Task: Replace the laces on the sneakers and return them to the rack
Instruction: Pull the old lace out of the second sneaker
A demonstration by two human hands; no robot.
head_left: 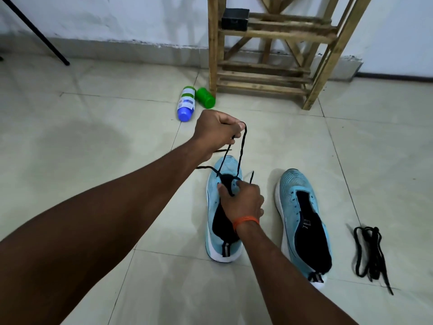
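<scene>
Two light blue sneakers stand on the tiled floor. My left hand (215, 129) grips a black lace (241, 148) and holds it up taut above the left sneaker (214, 181); the lace runs down to that shoe's front eyelets. My right hand (241, 200) rests on the same sneaker's tongue area and pinches the lace near the eyelets. The right sneaker (302, 214) lies beside it with no lace in it. A second black lace (370, 252) lies bundled on the floor at the right. The wooden rack (269, 36) stands against the wall behind.
A blue-capped bottle (186, 103) and a green container (205, 97) lie by the rack's left leg. A black box (235, 19) sits on the rack's shelf. A black tripod leg (37, 34) slants down at the far left.
</scene>
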